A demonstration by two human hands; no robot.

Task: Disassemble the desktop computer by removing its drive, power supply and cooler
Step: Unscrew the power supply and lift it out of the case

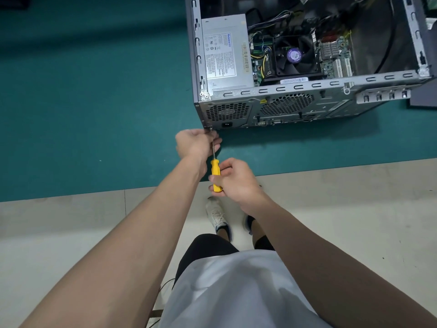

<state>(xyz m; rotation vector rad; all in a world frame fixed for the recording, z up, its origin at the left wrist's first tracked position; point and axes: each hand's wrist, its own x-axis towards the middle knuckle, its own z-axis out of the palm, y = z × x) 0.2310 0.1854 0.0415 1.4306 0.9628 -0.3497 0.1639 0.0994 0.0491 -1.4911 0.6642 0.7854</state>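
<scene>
Case (283, 89) open on the tabletop (94, 114), power supply (224, 50) in its near-left corner. I see my right hand (238, 181) clamped round the screwdriver (215, 172) handle, left hand (196, 143) fingers pinching the shaft, its axis aimed at the case's corner screw (210, 129).

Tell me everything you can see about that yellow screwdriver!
The yellow-handled screwdriver has a smooth, plastic-looking handle and a thin grey metal shaft. It points away from the person, and its tip reaches the bottom left corner of the back panel of the grey metal computer case. The right hand grips the handle. The left hand pinches the shaft near the tip. It is held above the edge of the green mat.
</scene>
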